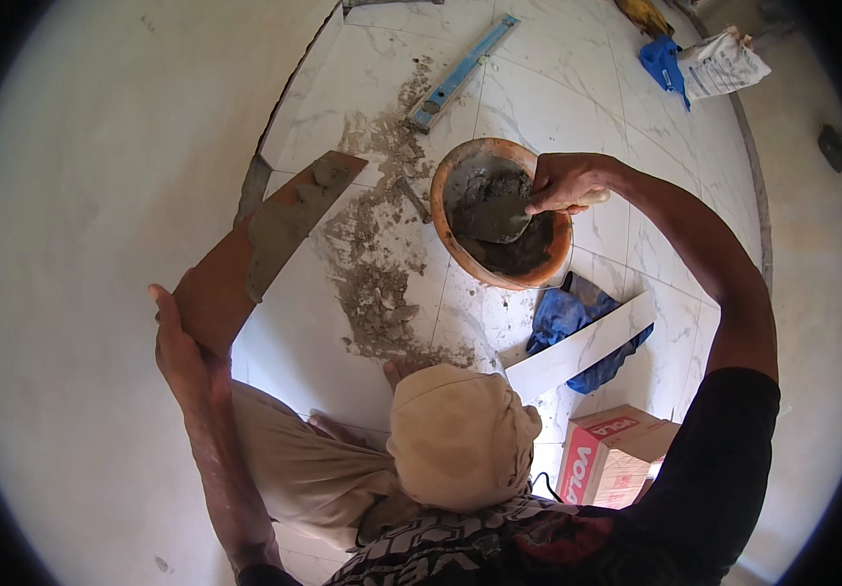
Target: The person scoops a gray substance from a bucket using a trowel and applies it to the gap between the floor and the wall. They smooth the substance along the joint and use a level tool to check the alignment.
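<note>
A long reddish-brown tile strip [216,283] slants up and away from my left hand [185,356], which is closed around its near end. Grey mortar [284,234] is spread over the strip's far part. My right hand [572,183] grips a trowel [499,219] by its pale handle. The trowel's blade is inside an orange-brown bucket [448,252], against wet grey mortar [499,181]. Part of the bucket's rim is hidden behind my right hand. My bent knees in khaki trousers [314,469] are below.
Mortar crumbs [377,303] litter the white tiled floor left of the bucket. A blue spirit level [465,70] lies beyond. A white tile strip [587,342] rests over blue plastic [558,314]. A cardboard box [602,459] stands near right; a white sack [722,66] stands far right. Walls flank both sides.
</note>
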Available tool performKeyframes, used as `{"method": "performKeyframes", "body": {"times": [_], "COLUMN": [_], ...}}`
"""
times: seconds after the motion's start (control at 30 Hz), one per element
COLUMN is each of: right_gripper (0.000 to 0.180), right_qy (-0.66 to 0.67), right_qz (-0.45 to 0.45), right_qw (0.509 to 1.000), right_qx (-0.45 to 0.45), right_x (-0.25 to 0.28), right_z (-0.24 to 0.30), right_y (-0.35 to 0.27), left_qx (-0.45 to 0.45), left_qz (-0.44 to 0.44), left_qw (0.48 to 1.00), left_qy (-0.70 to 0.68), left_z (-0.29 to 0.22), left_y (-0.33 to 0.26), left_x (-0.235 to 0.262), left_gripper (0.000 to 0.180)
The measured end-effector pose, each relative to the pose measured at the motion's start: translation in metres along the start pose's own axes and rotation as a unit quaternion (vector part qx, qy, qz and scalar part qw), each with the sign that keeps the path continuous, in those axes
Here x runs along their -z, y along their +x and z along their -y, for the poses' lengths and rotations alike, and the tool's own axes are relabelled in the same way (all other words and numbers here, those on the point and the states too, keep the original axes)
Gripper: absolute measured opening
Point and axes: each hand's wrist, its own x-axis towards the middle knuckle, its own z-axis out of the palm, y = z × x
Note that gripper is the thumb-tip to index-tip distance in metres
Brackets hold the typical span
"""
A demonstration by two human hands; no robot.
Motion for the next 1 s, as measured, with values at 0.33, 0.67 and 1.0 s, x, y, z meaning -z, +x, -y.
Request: {"method": "performKeyframes", "body": {"times": [0.33,0.67,1.0], "right_gripper": [0.028,0.033,0.022], "right_qy": [0.008,0.218,0.346], "right_qz": [-0.076,-0.158,-0.264], "right_qw": [0.997,0.963,0.895], "right_qx": [0.033,0.008,0.097], "right_x": [-0.025,-0.066,-0.118], "right_z": [-0.01,-0.045,0.009], "right_y": [-0.015,-0.071,-0.082], "left_qx": [-0.001,0.014,0.002], "left_qz": [-0.018,0.017,-0.029], "left_qw": [1.0,0.999,1.0], "left_qy": [0.006,-0.028,-0.009], "left_z": [-0.001,0.006,0.003], "left_y": [0.006,0.005,-0.004], "left_x": [0.003,0.004,-0.013], "left_gripper": [0.064,0.069,0.075]}}
